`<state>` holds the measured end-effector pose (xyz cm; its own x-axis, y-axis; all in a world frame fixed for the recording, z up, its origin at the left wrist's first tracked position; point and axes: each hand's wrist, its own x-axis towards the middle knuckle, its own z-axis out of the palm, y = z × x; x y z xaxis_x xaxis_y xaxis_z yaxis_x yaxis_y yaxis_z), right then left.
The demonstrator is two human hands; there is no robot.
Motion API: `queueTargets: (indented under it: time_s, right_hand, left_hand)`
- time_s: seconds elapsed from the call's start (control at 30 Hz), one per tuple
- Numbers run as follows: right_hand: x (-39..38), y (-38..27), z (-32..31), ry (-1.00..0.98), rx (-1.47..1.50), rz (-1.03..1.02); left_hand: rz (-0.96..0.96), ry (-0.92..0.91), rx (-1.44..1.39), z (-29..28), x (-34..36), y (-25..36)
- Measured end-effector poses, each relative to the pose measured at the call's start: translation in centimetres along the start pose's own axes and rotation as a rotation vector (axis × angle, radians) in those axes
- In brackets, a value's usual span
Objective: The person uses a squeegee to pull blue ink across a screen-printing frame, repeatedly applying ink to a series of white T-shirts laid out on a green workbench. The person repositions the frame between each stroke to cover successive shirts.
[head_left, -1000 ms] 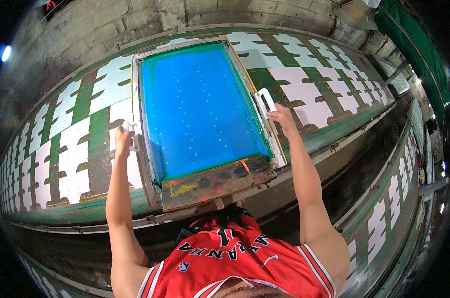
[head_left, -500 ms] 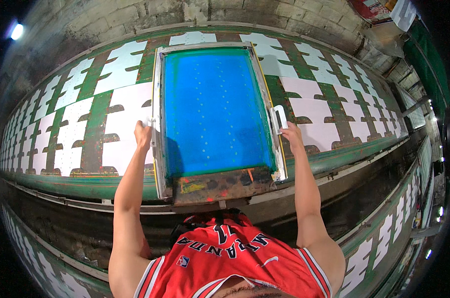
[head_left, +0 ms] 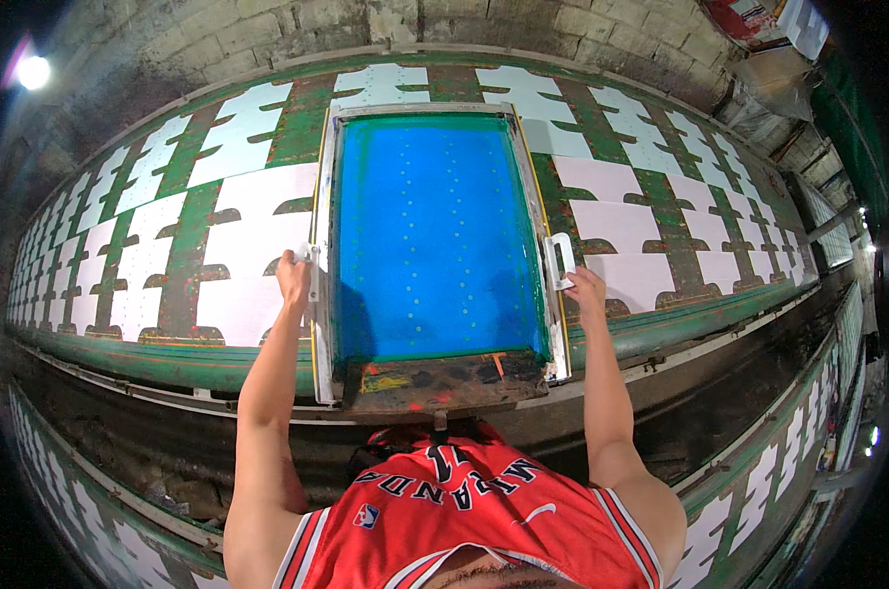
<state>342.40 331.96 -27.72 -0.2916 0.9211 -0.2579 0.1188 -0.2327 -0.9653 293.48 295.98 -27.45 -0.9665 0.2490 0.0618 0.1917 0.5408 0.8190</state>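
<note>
A screen-printing frame (head_left: 324, 196) with a blue mesh (head_left: 435, 236) and pale dotted lines lies across the near part of the long table. My left hand (head_left: 293, 280) is closed around the white handle (head_left: 314, 273) on its left side. On the right side, my right hand (head_left: 587, 291) grips a white loop handle (head_left: 567, 253) at its lower end. Beneath the frame's near end shows a dark board (head_left: 444, 385) stained with paint. Whether the frame touches the table or hangs just above it, I cannot tell.
Pale cut fabric pieces (head_left: 248, 206) lie in rows on the green, paint-specked table (head_left: 184, 236), left and right of the frame. A block wall (head_left: 444, 25) runs behind. Another table (head_left: 724, 520) with similar pieces stands behind me. A lamp (head_left: 33, 73) glows at upper left.
The frame has shifted slightly right and toward me, with both hands moving along on its handles. The fabric pieces stay nearly where they were.
</note>
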Motion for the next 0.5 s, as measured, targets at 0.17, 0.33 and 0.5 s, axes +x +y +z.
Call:
queueTargets:
  time_s: [0.17,0.33,0.5]
  right_hand:
    - [1.1,0.4,-1.1,0.018,0.005,-0.009]
    - [1.9,0.8,-2.5,-0.003,-0.015,-0.020]
    - [2.5,1.4,-3.4,-0.006,0.001,-0.006]
  left_hand:
    - [-0.014,0.026,-0.031,0.6,-1.1,1.2]
    - [-0.017,-0.001,0.023,1.7,-2.0,2.0]
    - [-0.022,-0.002,0.105,2.5,-2.9,3.0]
